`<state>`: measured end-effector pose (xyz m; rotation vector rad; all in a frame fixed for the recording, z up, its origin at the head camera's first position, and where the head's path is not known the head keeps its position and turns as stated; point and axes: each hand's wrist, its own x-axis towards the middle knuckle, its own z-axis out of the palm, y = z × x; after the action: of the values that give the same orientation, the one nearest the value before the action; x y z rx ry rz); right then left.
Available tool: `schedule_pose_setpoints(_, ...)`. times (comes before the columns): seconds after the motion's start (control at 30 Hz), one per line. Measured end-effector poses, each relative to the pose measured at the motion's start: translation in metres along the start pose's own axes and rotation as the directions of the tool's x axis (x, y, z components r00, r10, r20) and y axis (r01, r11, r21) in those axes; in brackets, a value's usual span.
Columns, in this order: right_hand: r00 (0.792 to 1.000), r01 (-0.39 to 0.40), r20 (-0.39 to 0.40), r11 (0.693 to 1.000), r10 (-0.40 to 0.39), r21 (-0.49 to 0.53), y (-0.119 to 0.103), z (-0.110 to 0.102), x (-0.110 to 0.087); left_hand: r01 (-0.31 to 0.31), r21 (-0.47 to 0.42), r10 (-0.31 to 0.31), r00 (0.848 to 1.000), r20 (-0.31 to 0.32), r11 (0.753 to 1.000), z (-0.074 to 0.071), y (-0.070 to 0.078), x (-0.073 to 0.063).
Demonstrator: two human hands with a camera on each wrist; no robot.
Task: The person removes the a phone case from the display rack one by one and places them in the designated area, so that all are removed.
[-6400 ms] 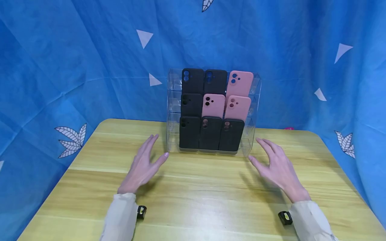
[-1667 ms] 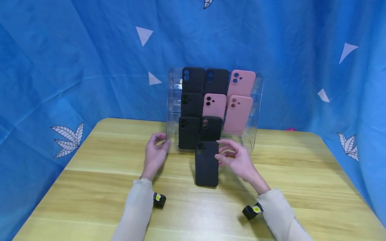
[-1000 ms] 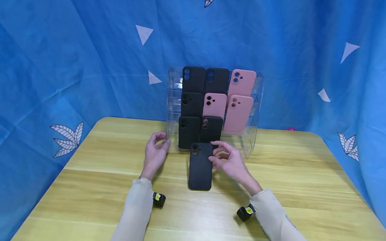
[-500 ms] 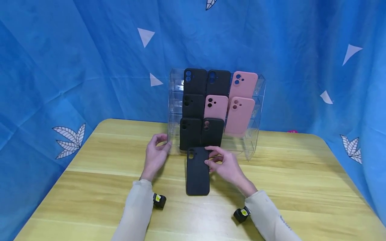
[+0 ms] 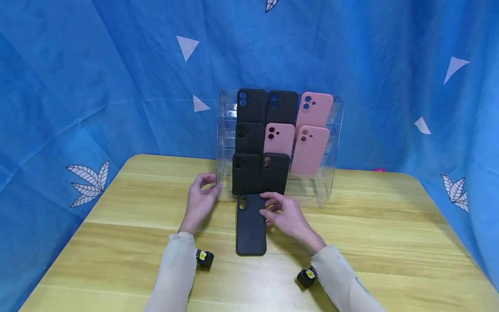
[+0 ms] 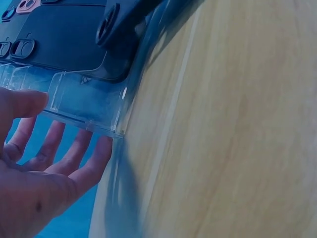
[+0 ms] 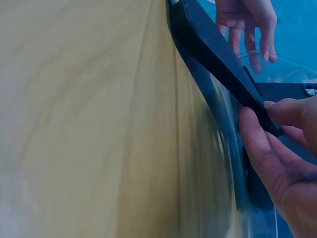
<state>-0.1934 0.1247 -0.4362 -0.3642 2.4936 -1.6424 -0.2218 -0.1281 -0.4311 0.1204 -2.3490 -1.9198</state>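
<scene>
My right hand (image 5: 286,216) pinches a black phone case (image 5: 251,229) by its upper right edge, thumb on one side and fingers on the other. The case is held tilted, low over the table in front of the clear tiered rack (image 5: 304,189). In the right wrist view the case (image 7: 218,54) appears nearly edge-on. At the rack's left side, my left hand (image 5: 202,199) grips its edge, fingertips right at the clear wall (image 6: 89,99) in the left wrist view. Two black cases, one being the left case (image 5: 246,175), stand in the rack's bottom row.
Higher rows hold black cases such as the upper left one (image 5: 251,106), and pink cases, including the right one (image 5: 309,151). The wooden table (image 5: 390,238) ends at a blue patterned curtain (image 5: 136,86) behind the rack.
Earlier both hands were spread beside the rack. My right hand has taken the bottom-right black case out and moved it left and nearer me. My left hand has come to the rack's side.
</scene>
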Motion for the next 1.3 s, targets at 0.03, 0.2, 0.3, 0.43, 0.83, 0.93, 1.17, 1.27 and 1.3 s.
schedule_pose_setpoints(0.03, 1.0, -0.003, 0.004, 1.0, 0.003, 0.001, -0.001, 0.001, 0.001, -0.002, -0.001, 0.002, 1.0, 0.001, 1.0, 0.0, 0.0, 0.0)
schedule_pose_setpoints(0.2, 0.999, -0.024, 0.026, 1.0, 0.024, -0.001, -0.003, 0.007, 0.004, 0.002, -0.031, -0.002, 1.0, 0.011, 1.0, 0.0, 0.002, 0.0)
schedule_pose_setpoints(0.3, 0.998, -0.043, 0.037, 0.999, 0.043, 0.004, -0.003, 0.01, 0.005, 0.006, -0.051, -0.006, 1.0, 0.012, 0.999, 0.0, 0.003, 0.0)
schedule_pose_setpoints(0.43, 0.998, -0.057, 0.04, 0.998, 0.057, 0.008, -0.003, 0.013, 0.006, 0.003, -0.059, -0.002, 1.0, 0.009, 0.998, 0.0, 0.002, 0.001)
schedule_pose_setpoints(0.83, 0.995, -0.096, 0.033, 0.995, 0.097, -0.028, -0.005, 0.022, 0.01, -0.015, -0.078, 0.015, 1.0, 0.002, 0.997, 0.0, 0.0, 0.003)
schedule_pose_setpoints(0.93, 0.994, -0.109, 0.023, 0.993, 0.11, -0.045, -0.007, 0.023, 0.01, -0.016, -0.075, 0.016, 1.0, -0.002, 0.997, 0.0, 0.0, 0.003)
schedule_pose_setpoints(1.17, 0.992, -0.126, 0.023, 0.992, 0.126, -0.015, -0.005, 0.022, 0.009, -0.007, -0.054, 0.007, 1.0, 0.001, 0.999, -0.001, -0.001, 0.002)
schedule_pose_setpoints(1.27, 0.993, -0.116, 0.024, 0.993, 0.116, -0.005, -0.004, 0.019, 0.008, -0.006, -0.056, 0.006, 1.0, -0.001, 0.998, -0.001, -0.002, 0.003)
schedule_pose_setpoints(1.3, 0.993, -0.116, 0.023, 0.993, 0.116, -0.001, -0.004, 0.018, 0.007, -0.007, -0.057, 0.007, 1.0, -0.003, 0.998, -0.002, -0.002, 0.002)
